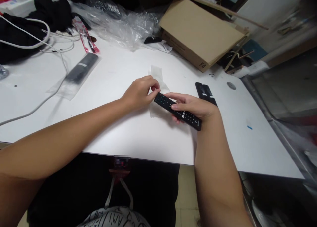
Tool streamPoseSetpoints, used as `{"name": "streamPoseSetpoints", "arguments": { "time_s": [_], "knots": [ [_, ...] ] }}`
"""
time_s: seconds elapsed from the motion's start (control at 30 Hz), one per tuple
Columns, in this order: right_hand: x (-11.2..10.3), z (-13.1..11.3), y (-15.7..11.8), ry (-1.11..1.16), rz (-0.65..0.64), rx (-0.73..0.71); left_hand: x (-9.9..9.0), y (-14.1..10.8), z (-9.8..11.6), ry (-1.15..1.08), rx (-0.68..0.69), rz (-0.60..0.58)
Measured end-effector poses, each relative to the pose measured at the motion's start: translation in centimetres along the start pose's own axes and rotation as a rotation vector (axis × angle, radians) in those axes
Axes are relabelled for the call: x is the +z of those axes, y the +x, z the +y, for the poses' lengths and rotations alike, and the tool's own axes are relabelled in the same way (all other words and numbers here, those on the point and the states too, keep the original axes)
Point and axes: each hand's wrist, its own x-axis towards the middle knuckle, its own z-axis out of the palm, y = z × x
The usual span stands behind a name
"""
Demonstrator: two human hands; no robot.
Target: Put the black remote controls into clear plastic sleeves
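Observation:
A black remote control (166, 102) with rows of small buttons lies tilted in my right hand (192, 105). My right thumb presses on its face and the fingers wrap underneath. At the remote's far-left end is my left hand (142, 92), its fingers curled and the thumb tip against or just beside that end. Whatever sits in this pinch is too small to make out. Under the hands a translucent plastic sleeve (157, 76) rests on the white table (119, 131).
Two more black remotes (203, 90) lie right of my right hand. A bagged remote (80, 70), a white cable (55, 91) and a red packet (86, 37) are on the left. Behind are crumpled clear plastic (123, 25) and a cardboard box (200, 29).

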Motion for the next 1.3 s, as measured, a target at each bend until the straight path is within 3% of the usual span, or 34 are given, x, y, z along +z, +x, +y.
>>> {"name": "streamPoseSetpoints", "arguments": {
  "time_s": [0.5, 0.63, 0.83, 1.3],
  "knots": [
    [-0.5, 0.1, 0.6, -0.097, 0.241, -0.094, 0.0, 0.3, -0.2, 0.000, -0.033, 0.015],
    [-0.7, 0.0, 0.2, -0.118, 0.240, -0.105, 0.0, 0.3, -0.5, 0.000, -0.033, 0.011],
    [-0.5, -0.4, -1.0, -0.094, 0.059, -0.043, 0.0, 0.2, -0.8, 0.003, -0.063, 0.003],
    [-0.6, -0.2, -0.1, -0.111, 0.266, -0.079, 0.0, 0.1, -0.1, 0.012, 0.007, -0.051]
  ]
}}
